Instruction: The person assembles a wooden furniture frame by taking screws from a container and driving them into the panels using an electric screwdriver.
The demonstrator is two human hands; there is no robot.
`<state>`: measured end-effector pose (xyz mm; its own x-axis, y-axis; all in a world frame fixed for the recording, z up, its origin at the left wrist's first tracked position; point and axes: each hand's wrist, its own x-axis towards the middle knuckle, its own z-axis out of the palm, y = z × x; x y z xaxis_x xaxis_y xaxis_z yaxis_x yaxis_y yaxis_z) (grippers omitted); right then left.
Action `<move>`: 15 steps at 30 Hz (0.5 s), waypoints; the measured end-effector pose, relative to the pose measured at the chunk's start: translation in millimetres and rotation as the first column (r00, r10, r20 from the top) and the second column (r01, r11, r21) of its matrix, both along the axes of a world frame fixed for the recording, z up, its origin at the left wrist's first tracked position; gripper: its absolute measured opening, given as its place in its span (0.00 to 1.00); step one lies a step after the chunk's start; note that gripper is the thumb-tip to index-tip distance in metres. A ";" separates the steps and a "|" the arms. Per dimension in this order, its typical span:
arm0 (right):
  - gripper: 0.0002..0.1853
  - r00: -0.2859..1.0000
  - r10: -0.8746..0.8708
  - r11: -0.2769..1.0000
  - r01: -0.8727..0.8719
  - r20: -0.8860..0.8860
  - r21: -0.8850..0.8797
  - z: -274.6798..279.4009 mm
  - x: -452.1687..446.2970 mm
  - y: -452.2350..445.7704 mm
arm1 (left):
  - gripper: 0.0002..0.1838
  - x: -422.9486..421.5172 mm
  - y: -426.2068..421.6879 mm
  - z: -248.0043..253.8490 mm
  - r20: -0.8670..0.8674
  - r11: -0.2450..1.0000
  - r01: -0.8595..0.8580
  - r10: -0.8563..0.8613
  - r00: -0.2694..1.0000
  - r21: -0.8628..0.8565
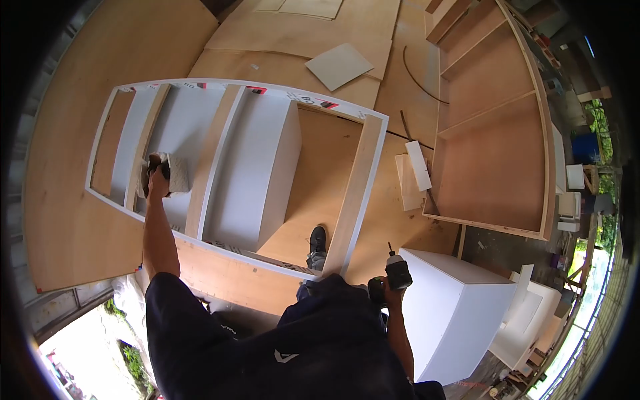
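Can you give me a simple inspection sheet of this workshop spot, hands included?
Surface: wide wooden sheets spread under and around the work.
Job's things: a pale cabinet frame with crosswise wooden bars, lying down; a shoe shows through its open bay.
Clutter: a white strip over wooden offcuts; a squarish panel beyond the frame.
Left hand: at a pale, box-like item with something dark at its top; grip unclear.
Right hand: holding a dark power drill, bit pointing away from the body.
Cables: nothing seen.
Surroundings: an open wooden cabinet and a white cabinet on the right; daylight at both sides.
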<state>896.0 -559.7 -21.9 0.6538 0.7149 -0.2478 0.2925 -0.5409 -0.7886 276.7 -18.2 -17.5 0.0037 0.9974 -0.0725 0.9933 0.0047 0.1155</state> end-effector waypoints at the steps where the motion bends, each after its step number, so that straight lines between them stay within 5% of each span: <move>1: 0.02 0.998 -0.067 0.998 0.067 -0.006 0.009 -1.6 -3.0 -2.5 | 0.26 0.7 0.7 3.8 -0.015 0.999 0.025 -0.025 1.000 -0.046; 4: 0.13 0.945 -0.188 0.982 0.190 -0.266 -0.016 -4.7 -12.1 -15.9 | 0.21 13.4 -5.8 14.7 -0.001 0.998 -0.054 0.054 0.999 -0.028; 15: 0.14 0.835 -0.427 0.863 0.491 -0.348 0.120 -19.1 -66.4 -56.8 | 0.19 35.3 -23.1 26.4 0.045 0.996 -0.075 0.073 0.996 0.051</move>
